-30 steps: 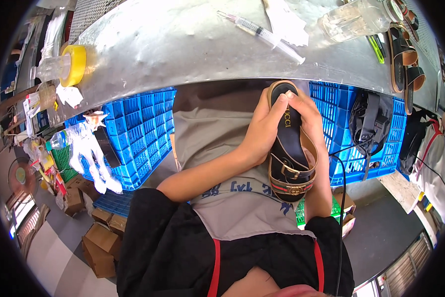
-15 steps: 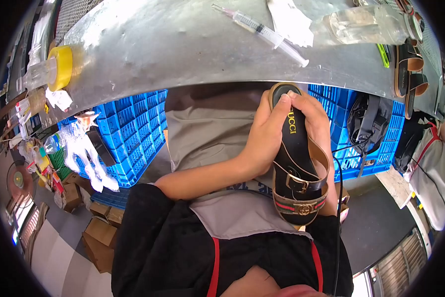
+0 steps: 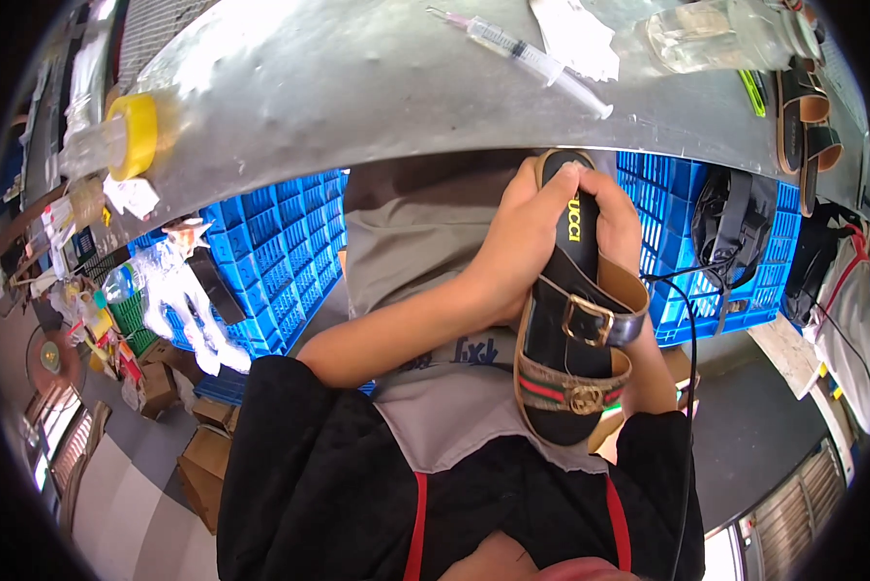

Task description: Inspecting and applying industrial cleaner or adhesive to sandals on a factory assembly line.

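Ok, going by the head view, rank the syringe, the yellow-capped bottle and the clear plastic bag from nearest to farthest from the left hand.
From the left hand, which grips the sandal:
1. Syringe: on the metal table, just beyond the hand.
2. Clear plastic bag: far edge of the table, to the right.
3. Yellow-capped bottle: far left of the table.

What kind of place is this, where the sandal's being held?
Probably a small shoe repair or assembly workshop: both hands hold a sandal at a metal workbench with a syringe, more sandals, and blue crates beneath.

Dull metal table (image 3: 357, 87), glossy sandal (image 3: 575, 329)
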